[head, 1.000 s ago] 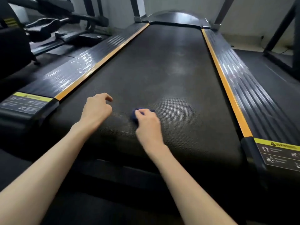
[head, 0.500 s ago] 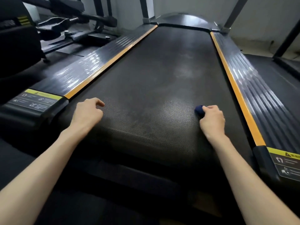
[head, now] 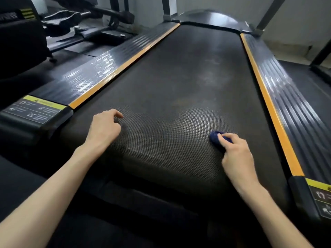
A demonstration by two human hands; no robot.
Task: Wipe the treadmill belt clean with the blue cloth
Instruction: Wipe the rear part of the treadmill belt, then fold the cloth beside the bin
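The black textured treadmill belt [head: 179,90] runs away from me, with pale dusty patches in its middle. My right hand [head: 236,156] grips a small bunched blue cloth [head: 215,137] and presses it on the belt near the rear end, right of centre. Most of the cloth is hidden under the fingers. My left hand [head: 103,127] rests on the belt's rear left part with fingers loosely curled, holding nothing.
Orange-edged ribbed side rails run along the left side rail [head: 93,77] and the right side rail [head: 290,104], each ending in a yellow warning label. Other gym machines [head: 75,20] stand at the left. Another treadmill's belt [head: 315,86] lies at the right.
My right hand swept the cloth from the belt's centre to the right, then came slightly back toward the left and nearer to me. My left hand stayed about where it was.
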